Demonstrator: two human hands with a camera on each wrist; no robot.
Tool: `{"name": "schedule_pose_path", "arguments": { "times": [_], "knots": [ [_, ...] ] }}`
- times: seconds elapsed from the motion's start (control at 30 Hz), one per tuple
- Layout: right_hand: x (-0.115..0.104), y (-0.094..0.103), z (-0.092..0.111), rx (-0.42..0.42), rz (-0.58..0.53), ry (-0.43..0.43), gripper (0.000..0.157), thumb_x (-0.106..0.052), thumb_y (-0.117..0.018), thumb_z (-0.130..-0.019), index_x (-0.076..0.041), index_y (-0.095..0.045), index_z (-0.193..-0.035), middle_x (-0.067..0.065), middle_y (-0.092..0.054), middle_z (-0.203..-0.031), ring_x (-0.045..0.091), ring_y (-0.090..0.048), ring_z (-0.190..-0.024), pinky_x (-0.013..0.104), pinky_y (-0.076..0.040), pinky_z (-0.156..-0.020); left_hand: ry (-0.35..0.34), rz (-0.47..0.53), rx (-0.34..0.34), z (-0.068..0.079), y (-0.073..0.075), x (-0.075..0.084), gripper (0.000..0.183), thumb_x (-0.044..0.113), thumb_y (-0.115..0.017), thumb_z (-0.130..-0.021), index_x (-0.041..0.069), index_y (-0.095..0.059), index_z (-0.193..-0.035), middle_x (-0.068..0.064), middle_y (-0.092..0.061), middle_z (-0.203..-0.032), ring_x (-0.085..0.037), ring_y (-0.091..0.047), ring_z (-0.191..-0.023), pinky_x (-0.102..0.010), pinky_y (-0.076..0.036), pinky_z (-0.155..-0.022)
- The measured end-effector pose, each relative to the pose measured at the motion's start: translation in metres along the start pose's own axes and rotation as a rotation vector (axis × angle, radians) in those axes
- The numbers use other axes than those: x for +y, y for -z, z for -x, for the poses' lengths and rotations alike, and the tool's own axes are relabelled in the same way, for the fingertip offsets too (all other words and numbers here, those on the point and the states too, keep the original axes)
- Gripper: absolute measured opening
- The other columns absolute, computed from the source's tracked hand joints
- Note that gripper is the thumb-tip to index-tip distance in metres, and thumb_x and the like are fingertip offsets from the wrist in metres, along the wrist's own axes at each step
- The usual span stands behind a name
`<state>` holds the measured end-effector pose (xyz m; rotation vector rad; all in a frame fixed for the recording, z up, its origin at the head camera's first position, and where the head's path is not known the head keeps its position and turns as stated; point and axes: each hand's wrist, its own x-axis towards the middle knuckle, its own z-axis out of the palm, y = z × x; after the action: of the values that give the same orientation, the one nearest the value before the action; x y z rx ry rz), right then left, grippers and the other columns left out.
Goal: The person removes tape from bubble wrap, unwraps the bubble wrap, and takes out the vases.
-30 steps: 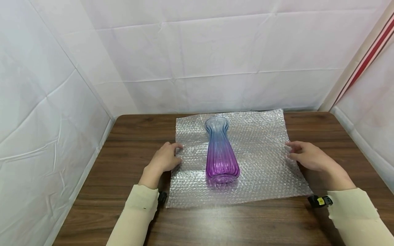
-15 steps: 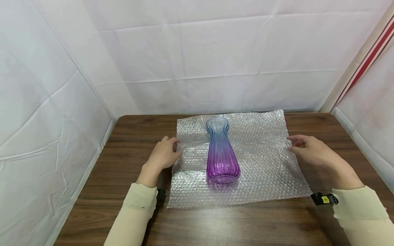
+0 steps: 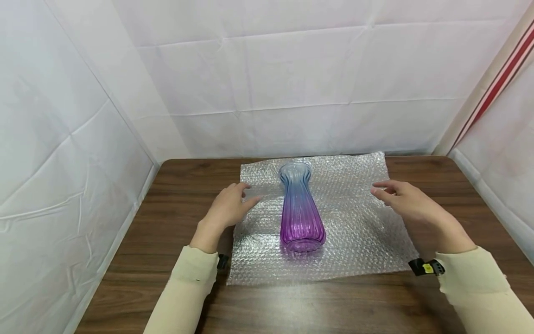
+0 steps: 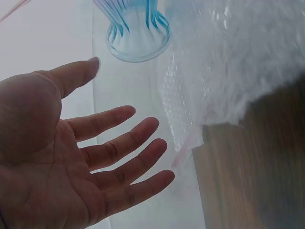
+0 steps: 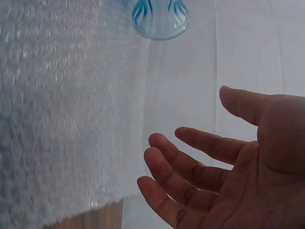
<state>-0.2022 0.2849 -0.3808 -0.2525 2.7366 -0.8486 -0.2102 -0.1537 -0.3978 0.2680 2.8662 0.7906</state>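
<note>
A ribbed glass vase, blue at the neck and purple at the base, lies on its side with its mouth toward the back wall. Under it a sheet of bubble wrap is spread flat. My left hand hovers over the sheet's left edge, fingers apart and thumb toward the vase. Over the right edge is my right hand, its fingers loosely bent. Neither hand holds anything. Both wrist views show bare palms, with the vase's blue rim beyond the left fingers.
The dark wood table extends around the sheet on all sides. White cloth hangs behind it, with more on the left and right. A red stripe runs down the right corner.
Both hands have moved inward over the bubble wrap, after first drawing slightly back from its edges. The vase and the sheet lie as before; the head view has tilted slightly.
</note>
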Motion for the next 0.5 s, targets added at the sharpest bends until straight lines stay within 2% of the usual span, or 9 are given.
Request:
{"name": "schedule_pose_path", "arguments": {
  "times": [0.1, 0.27, 0.5],
  "knots": [
    [-0.005, -0.005, -0.004, -0.003, -0.007, 0.020, 0.068, -0.052, -0.040, -0.110, 0.000, -0.044, -0.154, 0.026, -0.064, -0.128, 0.035, -0.065, -0.110, 0.045, -0.056, -0.078, 0.006, 0.031, -0.013, -0.001, -0.002, 0.005, 0.068, 0.054, -0.054, -0.104, 0.010, -0.047, -0.155, -0.017, -0.061, -0.140, -0.036, -0.058, -0.129, -0.055, -0.049, -0.106],
    [-0.015, -0.014, -0.010, -0.010, -0.029, 0.058, 0.066, -0.048, -0.039, -0.111, 0.003, -0.045, -0.153, 0.026, -0.064, -0.130, 0.035, -0.067, -0.110, 0.050, -0.057, -0.083, -0.011, 0.069, -0.019, -0.002, -0.006, 0.011, 0.069, 0.057, -0.051, -0.105, 0.009, -0.046, -0.155, -0.018, -0.060, -0.143, -0.035, -0.059, -0.131, -0.054, -0.050, -0.107],
    [-0.025, -0.026, -0.017, -0.046, -0.082, 0.046, 0.074, -0.054, -0.037, -0.110, 0.004, -0.041, -0.155, 0.029, -0.061, -0.136, 0.040, -0.066, -0.116, 0.055, -0.056, -0.089, -0.040, 0.073, -0.021, -0.005, -0.011, 0.016, 0.071, 0.059, -0.046, -0.105, 0.008, -0.046, -0.155, -0.018, -0.061, -0.141, -0.035, -0.060, -0.129, -0.054, -0.050, -0.106]
  ]
}}
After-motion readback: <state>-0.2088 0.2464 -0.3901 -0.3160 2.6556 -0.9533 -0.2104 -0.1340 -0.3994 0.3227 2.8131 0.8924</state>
